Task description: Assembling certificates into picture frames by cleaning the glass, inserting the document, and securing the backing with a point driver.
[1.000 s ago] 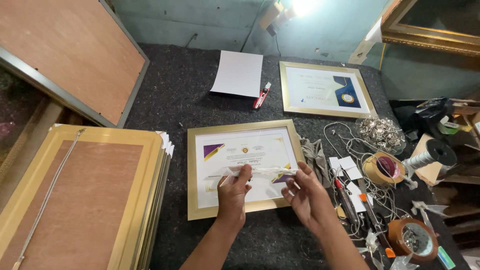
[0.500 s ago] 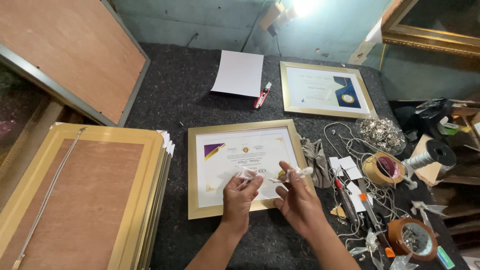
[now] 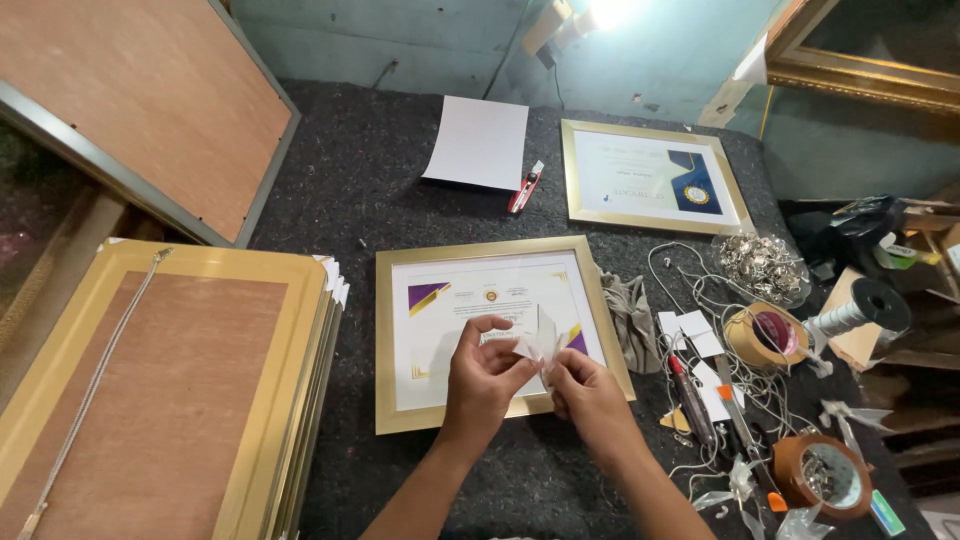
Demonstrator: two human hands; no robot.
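From the head view I see my left hand [image 3: 487, 372] and right hand [image 3: 590, 395] pinching a small clear scrap [image 3: 535, 345] low in the middle, over the gold framed certificate [image 3: 490, 330]. It looks thin, floppy and light (corners are best for gripping). Bare felt table [image 3: 360, 190] lies upper middle.

Both forearms enter from bottom centre of frame, angled up and converging. Left hand [image 3: 482, 375] sits just left of centre, fingers curled, thumb and fingertips pinched together at its upper right. Right hand [image 3: 590, 395] just right of it and slightly lower, knuckles up, fingers also pinched toward the left hand. Fingertips of both nearly meet.
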